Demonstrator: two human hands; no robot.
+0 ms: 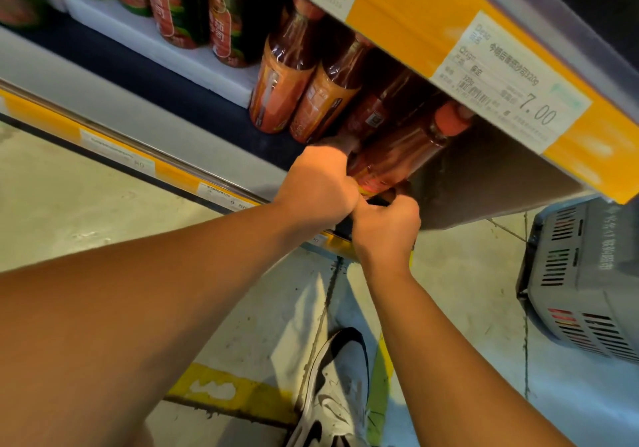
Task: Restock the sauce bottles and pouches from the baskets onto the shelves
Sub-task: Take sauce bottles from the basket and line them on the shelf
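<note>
A dark red sauce bottle (401,154) with an orange-red cap lies tilted at the shelf's front edge. My left hand (316,187) grips its lower body from the left. My right hand (383,228) holds its base from below, fingers curled under it. Just behind stand two upright bottles with orange labels (301,83) and a darker one (377,114) on the same shelf. Farther left, red-and-green labelled bottles (224,24) stand on a white riser. The fingertips of both hands are hidden by the bottle.
The upper shelf edge (432,21) with a yellow strip and a 7.00 price tag overhangs the bottles closely. A grey plastic basket (584,280) stands on the floor at the right. The lower shelf rail (138,156) runs diagonally. My shoe (339,388) is below.
</note>
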